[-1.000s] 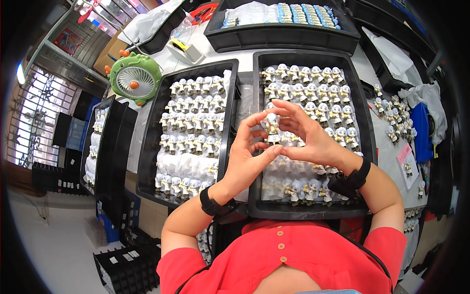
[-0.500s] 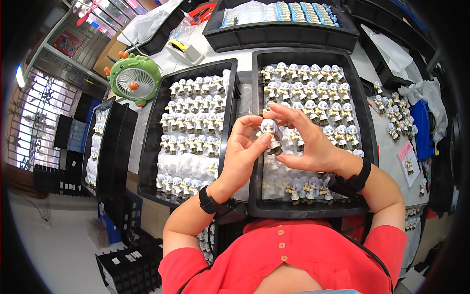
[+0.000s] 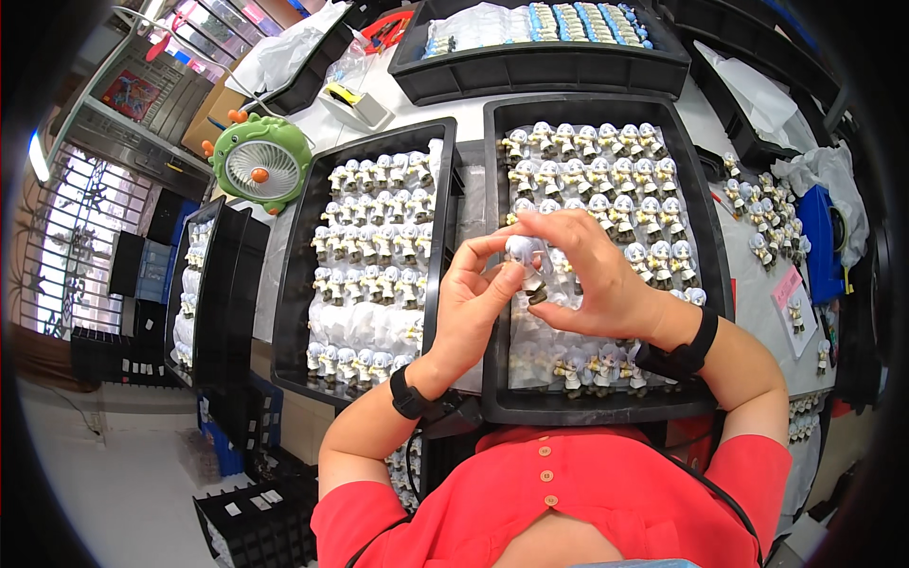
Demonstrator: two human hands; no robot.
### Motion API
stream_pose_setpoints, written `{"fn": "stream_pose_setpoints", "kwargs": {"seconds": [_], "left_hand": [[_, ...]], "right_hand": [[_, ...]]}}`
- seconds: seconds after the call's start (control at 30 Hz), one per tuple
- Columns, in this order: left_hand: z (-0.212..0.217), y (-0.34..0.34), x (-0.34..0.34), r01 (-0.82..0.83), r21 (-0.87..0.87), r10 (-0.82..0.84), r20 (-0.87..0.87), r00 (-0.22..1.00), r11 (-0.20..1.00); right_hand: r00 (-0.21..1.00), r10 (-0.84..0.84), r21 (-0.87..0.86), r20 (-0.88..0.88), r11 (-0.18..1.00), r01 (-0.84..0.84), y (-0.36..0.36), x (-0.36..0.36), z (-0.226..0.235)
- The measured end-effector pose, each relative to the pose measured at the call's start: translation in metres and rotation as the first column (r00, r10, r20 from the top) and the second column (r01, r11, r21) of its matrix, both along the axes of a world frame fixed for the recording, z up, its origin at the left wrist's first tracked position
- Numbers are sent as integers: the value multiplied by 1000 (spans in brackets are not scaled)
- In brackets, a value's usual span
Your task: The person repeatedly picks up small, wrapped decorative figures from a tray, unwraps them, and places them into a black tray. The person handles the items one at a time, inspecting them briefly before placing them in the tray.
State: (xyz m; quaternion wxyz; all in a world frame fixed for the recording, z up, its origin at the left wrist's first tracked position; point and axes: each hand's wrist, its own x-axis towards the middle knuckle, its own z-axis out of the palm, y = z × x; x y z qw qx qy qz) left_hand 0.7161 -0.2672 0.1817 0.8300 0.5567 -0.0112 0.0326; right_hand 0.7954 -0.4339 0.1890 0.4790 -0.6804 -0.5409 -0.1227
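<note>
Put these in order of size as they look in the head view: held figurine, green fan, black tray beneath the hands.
1. Black tray
2. Green fan
3. Held figurine, partly covered by the left hand

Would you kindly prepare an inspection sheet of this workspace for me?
Surface: pale table bearing black trays.
Job's things: figurine held up over the nearer right-hand tray; rows of figurines in the trays.
Clutter: loose figurines and a crumpled plastic bag at right; tape dispenser toward the back.
Grippers: left hand pinches the figurine; right hand curls around it, contact unclear.
Cables: dark cord across the red shirt.
Surroundings: green fan, stacked crates, barred window.
</note>
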Motion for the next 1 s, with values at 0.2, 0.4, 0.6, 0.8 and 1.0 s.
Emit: {"fn": "stream_pose_setpoints", "kwargs": {"seconds": [0.2,0.4,0.6,0.8,1.0], "left_hand": [[-5,-6,-4,143,27,-142,-43,989,989],[0,-7,-2,173,-164,-192,-109,975,971],[-4,-3,0,228,-201,-260,-147,954,953],[-2,-3,0,258,-171,-275,-85,958,951],[-3,1,3,238,-122,-241,-6,971,963]], "right_hand": [[996,-47,-7,72,999,48,7,-11,-8],[985,55,88,-164,995,-41,11,-9,-14],[980,19,-11,-199,1000,-21,7,-8,-11],[961,33,6,-274,999,-32,7,-7,-14],[935,-60,-106,-350,994,24,1,3,-13]]}}
